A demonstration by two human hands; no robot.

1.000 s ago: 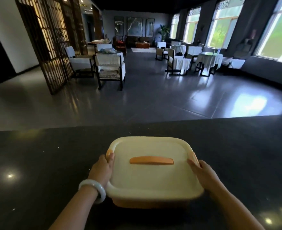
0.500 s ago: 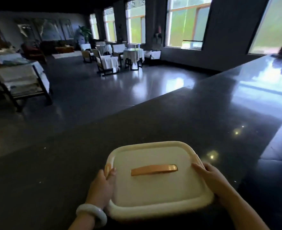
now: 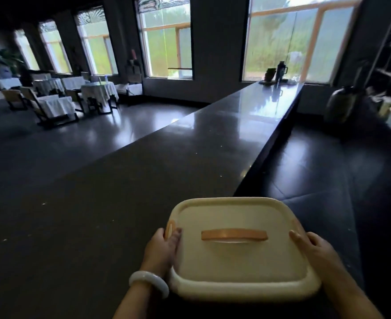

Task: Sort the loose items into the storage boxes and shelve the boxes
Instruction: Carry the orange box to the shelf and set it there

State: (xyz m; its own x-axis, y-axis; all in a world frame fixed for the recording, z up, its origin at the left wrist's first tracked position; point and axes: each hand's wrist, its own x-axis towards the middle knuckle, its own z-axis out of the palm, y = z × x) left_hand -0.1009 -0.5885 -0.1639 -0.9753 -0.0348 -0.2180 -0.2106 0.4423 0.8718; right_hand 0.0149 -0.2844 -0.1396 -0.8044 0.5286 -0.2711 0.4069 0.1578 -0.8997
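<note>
Now the left hand point(image 3: 161, 252) and the right hand point(image 3: 314, 249) grip the closed storage box point(image 3: 240, 261) above the tabletop's point(image 3: 121, 203) near right corner; I judge packing is done, shelving remains.

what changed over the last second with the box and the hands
The view swung right: the dining tables slid off to the left, and the counter's far end and shelving came into sight. The cream storage box went with the turn. Left hand and right hand kept gripping its sides, lid on.
</note>
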